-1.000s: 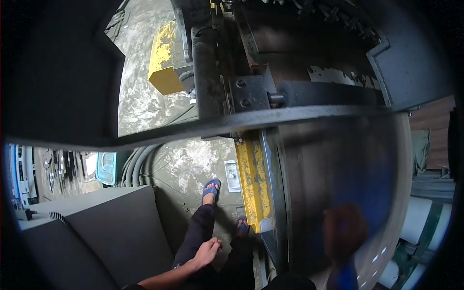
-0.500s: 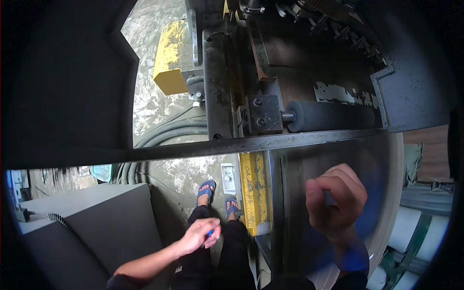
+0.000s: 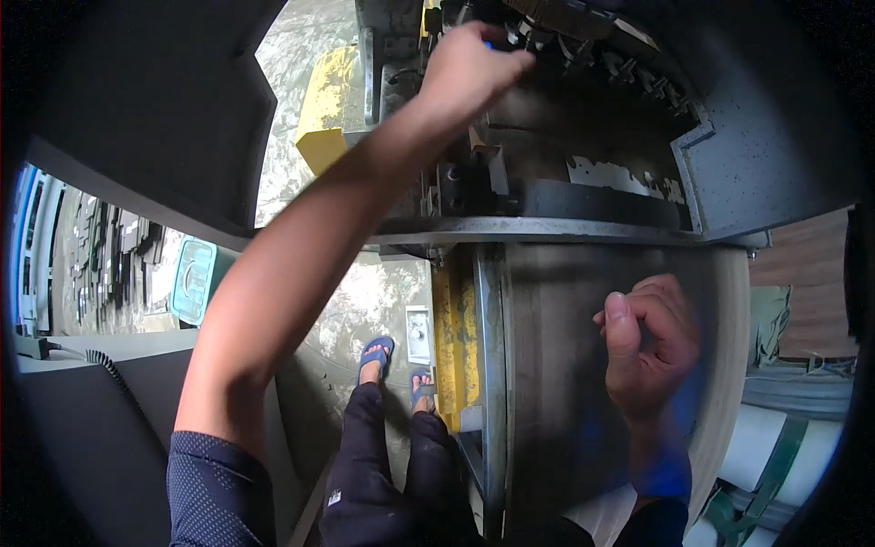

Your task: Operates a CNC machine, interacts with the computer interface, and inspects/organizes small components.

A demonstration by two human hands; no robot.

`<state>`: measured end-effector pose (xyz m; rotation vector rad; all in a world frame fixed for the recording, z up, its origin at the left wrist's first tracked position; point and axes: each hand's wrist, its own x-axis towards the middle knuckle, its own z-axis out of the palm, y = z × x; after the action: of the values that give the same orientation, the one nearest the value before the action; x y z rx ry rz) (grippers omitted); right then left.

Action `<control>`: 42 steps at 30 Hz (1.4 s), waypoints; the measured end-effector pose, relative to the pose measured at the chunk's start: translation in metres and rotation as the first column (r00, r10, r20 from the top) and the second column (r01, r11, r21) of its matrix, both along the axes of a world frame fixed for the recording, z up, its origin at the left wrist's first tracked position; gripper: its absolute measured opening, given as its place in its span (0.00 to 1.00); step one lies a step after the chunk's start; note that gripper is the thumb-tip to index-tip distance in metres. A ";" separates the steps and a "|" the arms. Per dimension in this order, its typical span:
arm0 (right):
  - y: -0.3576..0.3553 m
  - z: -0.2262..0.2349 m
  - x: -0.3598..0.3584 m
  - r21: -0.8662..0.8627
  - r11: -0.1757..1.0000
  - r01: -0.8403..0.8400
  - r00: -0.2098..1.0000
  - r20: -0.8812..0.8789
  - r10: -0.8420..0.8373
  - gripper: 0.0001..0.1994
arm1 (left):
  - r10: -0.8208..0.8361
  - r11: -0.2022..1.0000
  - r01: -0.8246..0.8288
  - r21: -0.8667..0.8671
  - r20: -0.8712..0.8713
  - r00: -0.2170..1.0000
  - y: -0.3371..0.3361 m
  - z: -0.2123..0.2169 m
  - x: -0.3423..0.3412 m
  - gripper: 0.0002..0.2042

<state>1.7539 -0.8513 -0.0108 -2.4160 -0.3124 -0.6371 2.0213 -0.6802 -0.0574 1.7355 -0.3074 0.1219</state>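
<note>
Reaching up, the left hand (image 3: 469, 64) pinches a small blue piece (image 3: 488, 44) — right hand (image 3: 649, 342) loosely fisted, fingers curled together.

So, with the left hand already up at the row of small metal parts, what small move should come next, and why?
Probably settle the left hand fingertips onto one piece in the row of metal parts: the hand is raised there, holding something small and blue. The right hand is curled, loosely closed, over the large grey roller.

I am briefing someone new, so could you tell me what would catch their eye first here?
First, the left hand stretched up to the dark machine parts at top centre. Next, the right hand curled loosely over the grey metal drum at lower right, beside a yellow guard.
</note>
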 end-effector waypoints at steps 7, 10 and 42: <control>-0.013 -0.006 -0.020 -0.061 0.998 -0.014 1.000 0.007 0.015 0.09 | -0.024 0.984 -0.030 0.178 0.298 0.954 -0.039 -0.046 0.094 0.42; -0.021 -0.016 -0.033 -0.042 0.999 0.016 1.000 -0.025 -0.017 0.09 | -0.054 0.837 -0.146 0.527 0.345 0.937 -0.058 -0.046 0.105 0.51; 0.008 0.161 0.171 0.139 0.947 0.290 0.852 0.412 -0.322 0.39 | 0.277 0.924 -0.350 0.155 0.361 0.890 -0.077 -0.042 0.121 0.41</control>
<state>1.9246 -0.8438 0.1506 -2.2524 -0.0736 -1.3138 2.1420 -0.7571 -0.0997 1.9722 -0.2893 0.6481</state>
